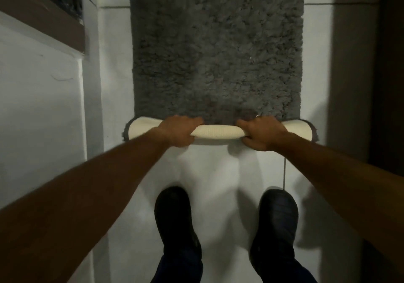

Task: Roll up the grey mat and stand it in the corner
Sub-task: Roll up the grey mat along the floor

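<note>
The grey shaggy mat (216,48) lies flat on the white floor and stretches away from me to the top of the view. Its near end is curled over into a short roll (217,131) that shows the cream underside. My left hand (178,133) grips the roll left of centre. My right hand (260,133) grips it right of centre. Both hands are closed around the roll, thumbs underneath. The roll's two ends stick out past my hands.
My two dark shoes (177,223) stand on the white floor (218,173) just behind the roll. A white wall with a brown ledge (43,20) runs along the left. A dark door or panel (387,86) borders the right side.
</note>
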